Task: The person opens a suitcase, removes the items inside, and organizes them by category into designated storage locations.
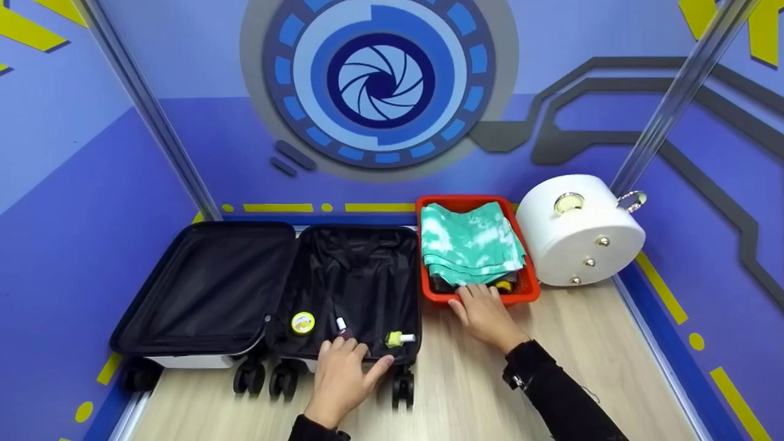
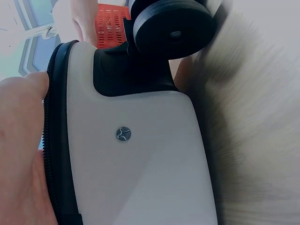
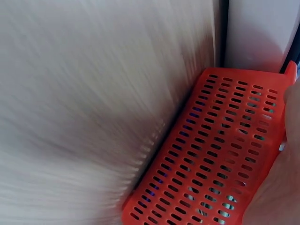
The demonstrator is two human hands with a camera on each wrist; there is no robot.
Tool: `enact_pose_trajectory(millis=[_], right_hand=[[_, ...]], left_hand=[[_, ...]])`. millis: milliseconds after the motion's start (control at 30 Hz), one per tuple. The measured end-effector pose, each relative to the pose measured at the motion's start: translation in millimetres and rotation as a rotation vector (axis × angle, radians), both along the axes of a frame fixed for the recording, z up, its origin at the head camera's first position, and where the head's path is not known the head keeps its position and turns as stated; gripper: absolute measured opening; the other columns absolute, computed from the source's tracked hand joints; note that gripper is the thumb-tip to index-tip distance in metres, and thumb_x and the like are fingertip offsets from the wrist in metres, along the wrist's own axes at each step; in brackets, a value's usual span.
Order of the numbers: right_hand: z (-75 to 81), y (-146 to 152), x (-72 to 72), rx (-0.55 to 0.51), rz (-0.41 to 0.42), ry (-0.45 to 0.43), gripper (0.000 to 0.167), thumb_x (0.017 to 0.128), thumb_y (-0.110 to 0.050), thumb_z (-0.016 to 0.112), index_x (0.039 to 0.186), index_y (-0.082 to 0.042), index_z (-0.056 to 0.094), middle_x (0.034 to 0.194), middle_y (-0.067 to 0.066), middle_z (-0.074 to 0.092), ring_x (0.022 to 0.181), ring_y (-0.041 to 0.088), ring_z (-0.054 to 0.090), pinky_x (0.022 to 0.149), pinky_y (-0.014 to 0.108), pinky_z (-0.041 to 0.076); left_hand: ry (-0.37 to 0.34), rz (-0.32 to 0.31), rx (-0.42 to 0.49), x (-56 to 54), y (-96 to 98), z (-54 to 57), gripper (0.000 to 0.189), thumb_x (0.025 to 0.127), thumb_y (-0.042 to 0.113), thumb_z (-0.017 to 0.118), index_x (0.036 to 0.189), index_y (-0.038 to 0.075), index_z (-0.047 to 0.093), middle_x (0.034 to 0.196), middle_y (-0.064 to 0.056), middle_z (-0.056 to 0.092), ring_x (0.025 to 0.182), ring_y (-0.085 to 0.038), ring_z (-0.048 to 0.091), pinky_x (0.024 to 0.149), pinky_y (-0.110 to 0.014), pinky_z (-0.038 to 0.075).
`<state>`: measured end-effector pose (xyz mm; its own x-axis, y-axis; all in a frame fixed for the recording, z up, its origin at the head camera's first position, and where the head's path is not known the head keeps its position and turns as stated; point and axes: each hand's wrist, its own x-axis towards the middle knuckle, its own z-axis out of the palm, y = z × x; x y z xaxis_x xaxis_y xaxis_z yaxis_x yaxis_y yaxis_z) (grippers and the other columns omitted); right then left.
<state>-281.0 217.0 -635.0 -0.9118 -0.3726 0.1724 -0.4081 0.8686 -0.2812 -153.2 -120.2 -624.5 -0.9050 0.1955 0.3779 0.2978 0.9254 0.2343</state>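
Note:
My left hand (image 1: 345,373) reaches over the front rim of the right half of an open black-lined suitcase (image 1: 367,288). Its fingers are close to a dark nail polish bottle (image 1: 344,329) with a white cap, while the thumb points out to the side. A yellow nail polish bottle (image 1: 398,339) and a round yellow-rimmed tin (image 1: 302,323) lie in the same half. Over the front rim of a red basket (image 1: 453,299) goes my right hand (image 1: 487,315), its fingertips hidden inside, below a folded green-and-white cloth (image 1: 471,239).
The suitcase's other half (image 1: 208,288) lies spread to the left; black wheels (image 1: 402,391) stick out in front. A white round case (image 1: 582,233) with metal rings stands right of the basket. Blue printed walls (image 1: 380,184) enclose the wood-patterned surface (image 1: 465,392).

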Motion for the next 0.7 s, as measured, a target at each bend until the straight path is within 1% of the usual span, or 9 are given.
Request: enact_pose_trajectory(millis=[67, 200, 300, 400, 500, 600, 667, 700], right_hand=[[0.0, 0, -0.5, 0.0, -0.002, -0.01, 0.034, 0.117, -0.04, 0.051, 0.117, -0.009, 0.063, 0.116, 0.014, 0.065, 0.115, 0.036, 0.06, 0.095, 0.051, 0.04], [0.9, -1, -1.6, -0.001, -0.006, -0.025, 0.034, 0.117, -0.041, 0.052, 0.118, -0.009, 0.063, 0.117, 0.013, 0.066, 0.116, 0.036, 0.06, 0.097, 0.052, 0.04], [2.4, -2, -2.7, -0.004, -0.001, -0.019, 0.034, 0.117, -0.041, 0.052, 0.118, -0.009, 0.063, 0.118, 0.013, 0.066, 0.116, 0.036, 0.06, 0.097, 0.052, 0.04], [1.0, -2, -1.7, -0.016, -0.003, -0.014, 0.034, 0.117, -0.04, 0.053, 0.118, -0.009, 0.064, 0.118, 0.014, 0.067, 0.117, 0.036, 0.06, 0.097, 0.053, 0.04], [0.4, -1, -1.9, -0.044, -0.005, -0.012, 0.036, 0.116, -0.041, 0.056, 0.122, -0.007, 0.066, 0.123, 0.016, 0.069, 0.121, 0.039, 0.062, 0.102, 0.057, 0.043], [6.8, 4, -4.0, -0.086, -0.01, -0.006, 0.042, 0.113, -0.044, 0.063, 0.125, -0.005, 0.071, 0.124, 0.018, 0.071, 0.124, 0.041, 0.064, 0.108, 0.059, 0.048], [15.9, 9, -8.0, -0.118, -0.01, 0.017, 0.039, 0.11, -0.045, 0.069, 0.116, -0.006, 0.075, 0.114, 0.015, 0.074, 0.116, 0.038, 0.067, 0.104, 0.056, 0.053], [22.6, 12, -10.8, -0.132, -0.006, 0.038, 0.036, 0.108, -0.043, 0.071, 0.108, -0.007, 0.077, 0.106, 0.013, 0.075, 0.109, 0.036, 0.068, 0.099, 0.054, 0.055]], left_hand=[[-0.006, 0.0, -0.001, 0.7, -0.2, -1.0, 0.066, 0.102, 0.077, 0.059, 0.091, 0.015, 0.08, 0.084, -0.001, 0.072, 0.085, -0.026, 0.062, 0.081, -0.042, 0.04], [0.011, 0.001, -0.004, 1.8, -0.8, -1.6, 0.065, 0.102, 0.076, 0.06, 0.088, 0.016, 0.079, 0.081, 0.0, 0.069, 0.084, -0.025, 0.061, 0.08, -0.042, 0.04], [0.02, 0.005, -0.003, 1.6, -1.2, -1.8, 0.065, 0.101, 0.076, 0.06, 0.088, 0.016, 0.079, 0.081, -0.001, 0.069, 0.084, -0.025, 0.061, 0.08, -0.042, 0.04], [0.006, 0.007, -0.004, 2.3, -1.8, -2.4, 0.066, 0.102, 0.077, 0.059, 0.09, 0.015, 0.08, 0.083, -0.001, 0.071, 0.085, -0.025, 0.062, 0.081, -0.042, 0.041], [-0.005, 0.005, -0.001, 2.6, -1.4, -1.8, 0.066, 0.102, 0.077, 0.059, 0.09, 0.016, 0.08, 0.084, -0.001, 0.071, 0.086, -0.026, 0.062, 0.082, -0.043, 0.041], [-0.01, 0.007, 0.002, 2.1, -0.3, -0.6, 0.066, 0.102, 0.077, 0.059, 0.09, 0.016, 0.08, 0.085, 0.0, 0.072, 0.087, -0.026, 0.062, 0.083, -0.044, 0.041], [-0.012, 0.007, 0.005, 1.3, -0.3, -0.2, 0.066, 0.102, 0.077, 0.058, 0.09, 0.017, 0.08, 0.085, 0.0, 0.071, 0.087, -0.026, 0.062, 0.083, -0.044, 0.041], [-0.01, 0.007, 0.006, 0.9, -0.3, -0.1, 0.066, 0.102, 0.077, 0.058, 0.09, 0.016, 0.08, 0.085, 0.0, 0.071, 0.087, -0.026, 0.062, 0.083, -0.044, 0.041]])
